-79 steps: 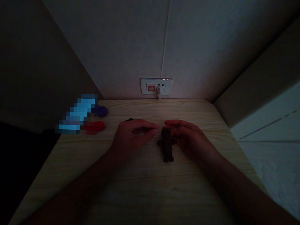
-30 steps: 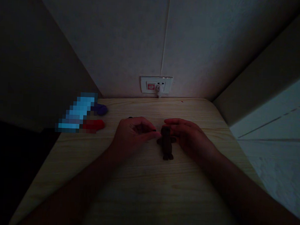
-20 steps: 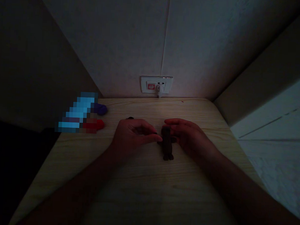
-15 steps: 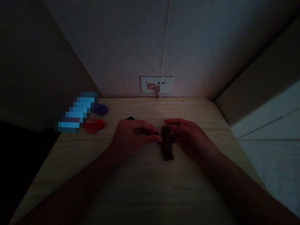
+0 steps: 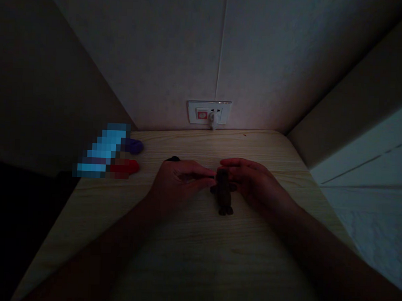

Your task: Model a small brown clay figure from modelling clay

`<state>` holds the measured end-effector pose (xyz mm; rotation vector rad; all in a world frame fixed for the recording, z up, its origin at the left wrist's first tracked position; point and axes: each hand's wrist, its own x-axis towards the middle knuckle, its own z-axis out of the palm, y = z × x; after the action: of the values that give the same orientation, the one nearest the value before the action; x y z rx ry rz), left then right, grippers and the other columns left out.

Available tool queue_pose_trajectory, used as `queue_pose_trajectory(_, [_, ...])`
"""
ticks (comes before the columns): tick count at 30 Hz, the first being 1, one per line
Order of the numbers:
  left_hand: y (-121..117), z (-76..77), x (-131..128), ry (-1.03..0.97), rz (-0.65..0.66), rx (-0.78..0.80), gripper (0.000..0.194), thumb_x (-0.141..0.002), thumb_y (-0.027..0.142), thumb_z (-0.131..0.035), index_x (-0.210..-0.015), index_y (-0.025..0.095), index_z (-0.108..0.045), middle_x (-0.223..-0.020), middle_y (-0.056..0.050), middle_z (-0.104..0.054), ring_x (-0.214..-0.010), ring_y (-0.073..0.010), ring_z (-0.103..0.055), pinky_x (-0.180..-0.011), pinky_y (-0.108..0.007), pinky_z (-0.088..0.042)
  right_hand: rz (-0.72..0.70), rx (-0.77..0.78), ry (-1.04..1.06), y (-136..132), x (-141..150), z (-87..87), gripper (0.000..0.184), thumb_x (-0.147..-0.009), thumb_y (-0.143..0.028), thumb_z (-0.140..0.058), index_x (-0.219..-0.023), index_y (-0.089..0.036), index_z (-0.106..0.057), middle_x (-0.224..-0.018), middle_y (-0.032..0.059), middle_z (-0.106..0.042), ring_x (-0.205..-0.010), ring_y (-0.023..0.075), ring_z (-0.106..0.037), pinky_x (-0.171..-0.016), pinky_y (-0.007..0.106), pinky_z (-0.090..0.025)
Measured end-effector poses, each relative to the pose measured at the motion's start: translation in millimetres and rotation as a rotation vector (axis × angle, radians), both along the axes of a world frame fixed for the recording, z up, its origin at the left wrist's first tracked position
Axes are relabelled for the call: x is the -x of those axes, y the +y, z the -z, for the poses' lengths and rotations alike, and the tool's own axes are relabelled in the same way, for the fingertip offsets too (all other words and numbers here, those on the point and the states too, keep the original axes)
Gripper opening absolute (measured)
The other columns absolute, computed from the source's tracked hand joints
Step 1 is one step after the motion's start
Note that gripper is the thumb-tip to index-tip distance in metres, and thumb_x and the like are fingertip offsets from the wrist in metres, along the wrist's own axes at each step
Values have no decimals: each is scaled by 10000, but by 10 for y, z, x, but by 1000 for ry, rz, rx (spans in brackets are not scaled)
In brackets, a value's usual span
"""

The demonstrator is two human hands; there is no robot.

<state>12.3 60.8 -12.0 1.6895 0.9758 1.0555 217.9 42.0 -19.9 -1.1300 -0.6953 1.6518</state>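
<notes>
- Presently, in the head view, the dark brown figure [image 5: 223,192] is on the wooden table [image 5: 196,257].
- At its upper left, the left hand [image 5: 175,179] brings thumb and forefinger nearly together; what they pinch, I cannot tell.
- Opposite, the right hand [image 5: 261,182] curves its fingers; their grip is unclear.

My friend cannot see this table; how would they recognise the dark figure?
On the wooden table, look between the left hand and right hand. The dark figure is there; unlike the red piece and purple piece, it has four limb-like lumps.
</notes>
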Motion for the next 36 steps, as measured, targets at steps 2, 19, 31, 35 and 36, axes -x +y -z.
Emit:
queue_pose_trajectory(2, [0, -1, -3, 8, 2, -19, 193, -738, 91, -846, -831, 260, -856, -780, 0, -837, -712, -165, -783, -690, -248, -630, 0, -1, -4, -2, -2, 0, 236, -656, -218, -823, -889, -185, -811, -856, 62, -792, -781, 206, -687, -726, 347, -497])
queue_pose_trajectory(19, [-7, -4, -33, -37, 6, 60, 102, -785, 97, -798, -792, 198, -816, -723, 9, -824, -656, -134, -780, -631, -181, -621, 4, -12, 8, 9, -9, 33, 258, -646, -216, -837, -899, -171, -814, -851, 57, -796, -778, 190, -688, -716, 326, -504])
queue_pose_trajectory(31, [17, 55, -4, 17, 6, 12, 132, -899, 155, -714, -936, 168, -839, -710, 4, -809, -645, -119, -751, -623, -181, -597, 3, -4, 3, 9, -3, 26, 281, -624, -228, -855, -896, -170, -814, -859, 62, -807, -776, 204, -710, -713, 328, -518])
queue_pose_trajectory(35, [25, 82, -3, 26, 9, 3, 120, -895, 145, -723, -929, 175, -834, -757, 1, -819, -697, -124, -766, -665, -186, -606, -5, -1, 3, 3, -2, 27, 284, -638, -236, -853, -912, -175, -813, -877, 66, -810, -798, 215, -718, -741, 351, -532])
queue_pose_trajectory(36, [26, 84, -3, 25, 13, 6, 114, -884, 136, -737, -922, 183, -834, -785, 1, -828, -717, -124, -772, -674, -184, -607, -4, -1, 3, -1, -1, 23, 282, -635, -232, -852, -909, -173, -814, -871, 66, -809, -796, 211, -714, -745, 350, -534])
